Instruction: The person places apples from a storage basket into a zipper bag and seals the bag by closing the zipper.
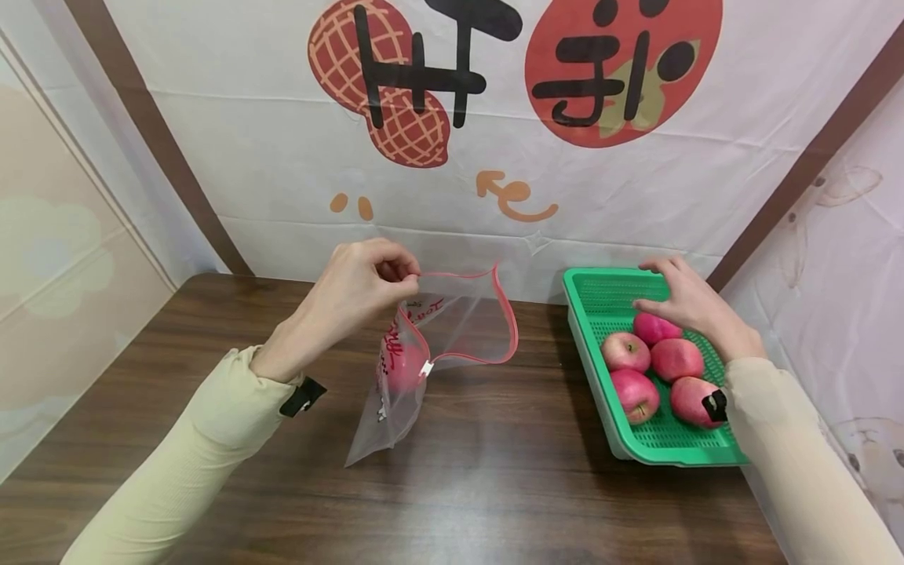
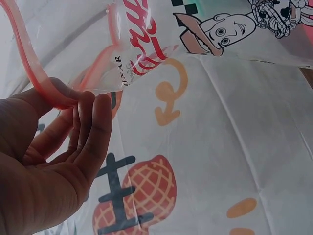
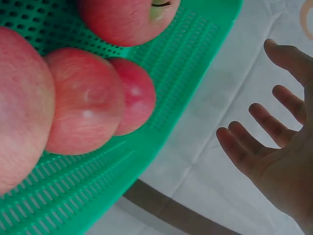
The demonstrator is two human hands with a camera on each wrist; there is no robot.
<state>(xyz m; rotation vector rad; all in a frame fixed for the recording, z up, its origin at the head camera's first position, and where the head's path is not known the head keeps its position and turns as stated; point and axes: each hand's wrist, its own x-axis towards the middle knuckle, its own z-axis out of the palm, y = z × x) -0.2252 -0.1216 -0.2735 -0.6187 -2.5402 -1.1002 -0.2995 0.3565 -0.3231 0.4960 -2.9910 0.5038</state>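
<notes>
My left hand pinches the red-trimmed rim of a clear zip bag between thumb and fingers. The bag hangs with its mouth spread wide and a white slider on its zip edge. Inside it, a reddish apple shows through the printed plastic. In the left wrist view the fingertips press the red zip strip. Over the far part of a green basket, my right hand hovers with fingers spread, holding nothing. Beneath it lie several apples, among them a deep pink one nearest the hand.
The basket stands at the right of a dark wooden table. Behind the table hangs a white printed cloth, close to the basket's far rim. Another pale cloth borders the right side.
</notes>
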